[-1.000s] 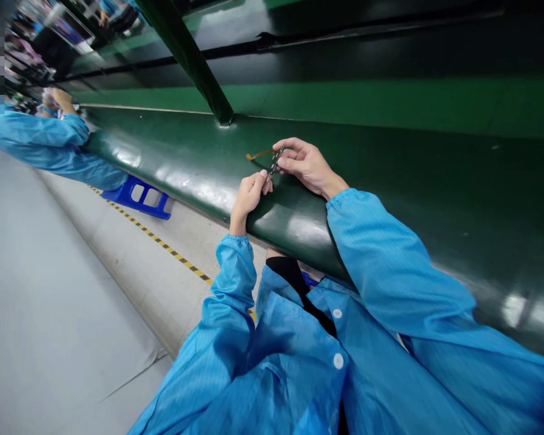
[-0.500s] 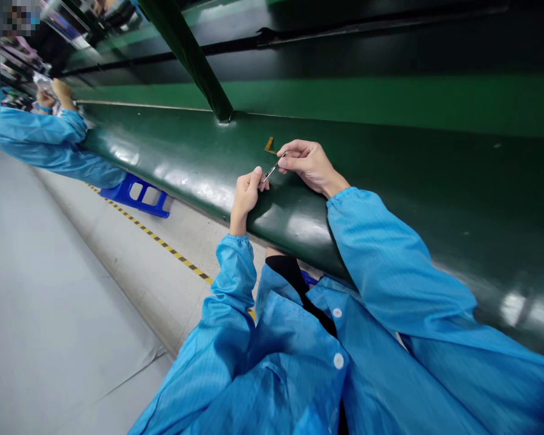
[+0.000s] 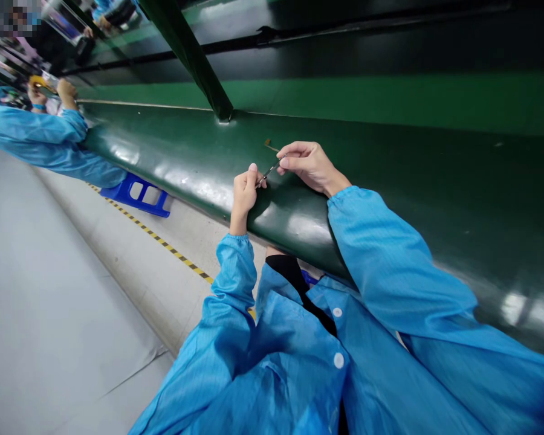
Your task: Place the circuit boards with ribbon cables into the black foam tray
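Over the front of the green work surface, a thin dark, shiny strip (image 3: 271,171) spans the gap between my two hands. My left hand (image 3: 245,194) pinches its lower end between thumb and fingers. The upper end is gripped by the thumb and fingertips of my right hand (image 3: 309,166). From beyond the right fingertips sticks out a narrow amber tail (image 3: 269,144), like a flexible circuit ribbon, seen almost edge-on. It looks joined to the strip, though my fingers hide the join.
A dark green post (image 3: 194,66) rises from the green work surface (image 3: 412,163). To the left, a co-worker's blue sleeve (image 3: 31,130) and hands (image 3: 66,92) are at the same bench, the hands near a yellow item. A blue stool (image 3: 138,194) stands below, beside yellow-black floor tape (image 3: 163,243).
The amber tail has turned from a broad bent shape to a narrow one. My left hand has shifted slightly left. A yellow item now shows at the co-worker's hands.
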Tool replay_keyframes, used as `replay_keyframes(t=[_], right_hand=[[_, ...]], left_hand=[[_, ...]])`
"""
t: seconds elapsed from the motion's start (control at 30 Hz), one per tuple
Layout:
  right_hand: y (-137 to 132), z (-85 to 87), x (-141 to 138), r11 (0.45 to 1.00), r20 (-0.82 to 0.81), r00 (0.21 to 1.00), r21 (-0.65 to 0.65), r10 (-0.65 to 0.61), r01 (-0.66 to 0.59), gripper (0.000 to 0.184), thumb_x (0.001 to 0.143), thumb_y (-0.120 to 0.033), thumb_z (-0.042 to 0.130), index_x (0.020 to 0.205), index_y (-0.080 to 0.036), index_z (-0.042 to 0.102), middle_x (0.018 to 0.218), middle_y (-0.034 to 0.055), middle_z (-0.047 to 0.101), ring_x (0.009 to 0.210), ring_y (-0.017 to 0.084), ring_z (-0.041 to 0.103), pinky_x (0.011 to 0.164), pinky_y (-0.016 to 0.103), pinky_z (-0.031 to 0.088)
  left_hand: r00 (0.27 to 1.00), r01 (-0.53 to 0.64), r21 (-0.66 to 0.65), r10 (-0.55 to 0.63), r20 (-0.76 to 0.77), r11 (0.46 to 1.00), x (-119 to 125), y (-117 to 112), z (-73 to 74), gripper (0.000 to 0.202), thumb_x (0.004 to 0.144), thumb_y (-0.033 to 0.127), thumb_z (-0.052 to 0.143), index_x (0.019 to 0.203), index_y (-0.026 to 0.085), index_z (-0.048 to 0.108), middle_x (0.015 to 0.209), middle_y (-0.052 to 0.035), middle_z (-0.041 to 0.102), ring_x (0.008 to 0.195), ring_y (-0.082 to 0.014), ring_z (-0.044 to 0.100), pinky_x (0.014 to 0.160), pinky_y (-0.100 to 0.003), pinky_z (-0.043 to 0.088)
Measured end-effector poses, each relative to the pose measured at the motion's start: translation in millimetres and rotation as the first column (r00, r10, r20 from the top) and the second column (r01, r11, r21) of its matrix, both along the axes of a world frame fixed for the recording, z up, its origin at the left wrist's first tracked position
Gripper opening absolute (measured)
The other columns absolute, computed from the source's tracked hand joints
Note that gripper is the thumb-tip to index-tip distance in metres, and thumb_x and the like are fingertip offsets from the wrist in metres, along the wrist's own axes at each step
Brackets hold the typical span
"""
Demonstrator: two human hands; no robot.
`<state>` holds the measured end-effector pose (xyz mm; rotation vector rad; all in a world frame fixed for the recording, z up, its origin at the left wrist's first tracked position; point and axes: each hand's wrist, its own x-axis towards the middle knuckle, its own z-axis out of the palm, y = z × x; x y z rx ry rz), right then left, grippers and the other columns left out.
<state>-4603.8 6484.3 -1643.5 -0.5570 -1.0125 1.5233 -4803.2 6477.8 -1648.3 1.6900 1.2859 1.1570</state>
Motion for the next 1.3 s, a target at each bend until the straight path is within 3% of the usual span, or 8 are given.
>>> replay_keyframes(t=[0.33, 0.57, 0.63, 0.73, 0.87, 1.07, 1.17, 1.3], right_hand=[[-0.4, 0.9, -0.4, 0.999, -0.035, 0.999, 0.028, 0.027, -0.026, 0.056, 0.054, -0.051, 0.110, 0.085, -0.016, 0.077, 0.073, -0.0015, 0.071, 0.068, 0.012, 0.070, 0.074, 0.026, 0.063], [1.6, -1.8, -0.7, 1.000, -0.011, 1.000, -0.001, 0.003, -0.003, 0.058, 0.057, -0.048, 0.109, 0.090, -0.017, 0.074, 0.079, -0.0006, 0.071, 0.077, 0.015, 0.073, 0.076, 0.028, 0.064], [3.1, -3.5, -1.1, 1.000, -0.020, 1.000, -0.001, -0.017, 0.017, 0.057, 0.058, -0.049, 0.109, 0.090, -0.017, 0.073, 0.079, -0.0011, 0.071, 0.076, 0.014, 0.073, 0.077, 0.027, 0.064], [4.5, -5.5, -1.7, 0.999, -0.008, 0.999, -0.005, -0.045, 0.045, 0.055, 0.060, -0.048, 0.108, 0.089, -0.018, 0.071, 0.078, -0.0017, 0.072, 0.075, 0.014, 0.073, 0.077, 0.027, 0.065], [4.1, -6.3, -2.7, 0.997, 0.033, 0.997, -0.004, -0.071, 0.071, 0.055, 0.061, -0.048, 0.107, 0.088, -0.018, 0.070, 0.076, -0.0024, 0.073, 0.076, 0.014, 0.075, 0.079, 0.027, 0.066], [4.7, -7.2, -3.9, 0.997, 0.075, 0.994, 0.006, -0.083, 0.082, 0.055, 0.065, -0.053, 0.105, 0.089, -0.017, 0.071, 0.073, -0.0021, 0.072, 0.067, 0.013, 0.074, 0.065, 0.024, 0.064], [5.1, -6.8, -4.5, 0.997, 0.090, 0.993, 0.009, -0.081, 0.081, 0.056, 0.065, -0.055, 0.105, 0.089, -0.017, 0.070, 0.072, -0.0024, 0.072, 0.064, 0.012, 0.072, 0.059, 0.021, 0.062], [5.1, -6.7, -5.0, 0.997, 0.093, 0.993, 0.012, -0.072, 0.071, 0.059, 0.064, -0.058, 0.105, 0.089, -0.016, 0.071, 0.069, -0.0017, 0.071, 0.060, 0.011, 0.070, 0.053, 0.019, 0.058]], left_hand=[[1.000, -0.001, 0.023, 0.001, 0.002, 1.000, -3.3, 0.9, -5.1, 0.078, 0.103, 0.084, 0.043, 0.056, 0.023, 0.054, 0.059, -0.0020, 0.058, 0.060, -0.0135, 0.056, 0.070, -0.032, 0.048], [1.000, 0.017, 0.062, -0.016, -0.023, 0.998, -4.0, 1.7, -6.2, 0.080, 0.103, 0.086, 0.040, 0.058, 0.022, 0.057, 0.061, -0.0040, 0.061, 0.061, -0.0141, 0.056, 0.069, -0.032, 0.048], [1.000, 0.009, 0.083, -0.008, -0.012, 0.997, -3.9, 2.0, -5.6, 0.080, 0.102, 0.088, 0.038, 0.067, 0.021, 0.064, 0.068, -0.0052, 0.065, 0.065, -0.0152, 0.059, 0.070, -0.032, 0.049], [1.000, -0.020, 0.148, 0.019, 0.005, 0.989, -5.5, 2.9, -5.3, 0.078, 0.102, 0.089, 0.034, 0.094, 0.022, 0.074, 0.094, -0.0076, 0.074, 0.082, -0.0178, 0.066, 0.074, -0.031, 0.051], [1.000, 0.029, 0.299, -0.029, -0.004, 0.954, -11.5, 4.2, -7.1, 0.068, 0.104, 0.084, 0.039, 0.119, 0.026, 0.071, 0.118, -0.0084, 0.074, 0.102, -0.0212, 0.069, 0.088, -0.034, 0.055], [0.994, 0.111, 0.452, -0.108, -0.031, 0.885, -16.2, 2.0, -10.7, 0.051, 0.104, 0.073, 0.057, 0.114, 0.026, 0.073, 0.110, -0.0069, 0.073, 0.101, -0.0215, 0.070, 0.089, -0.036, 0.055], [0.997, 0.081, 0.449, -0.068, -0.046, 0.890, -13.2, -0.1, -11.3, 0.041, 0.100, 0.065, 0.071, 0.110, 0.025, 0.074, 0.100, -0.0036, 0.073, 0.089, -0.0172, 0.068, 0.084, -0.032, 0.055], [1.000, -0.013, 0.496, 0.012, 0.005, 0.868, -9.1, -1.9, -11.1, 0.037, 0.101, 0.059, 0.072, 0.096, 0.023, 0.073, 0.087, -0.0009, 0.070, 0.079, -0.0134, 0.064, 0.076, -0.029, 0.053]])
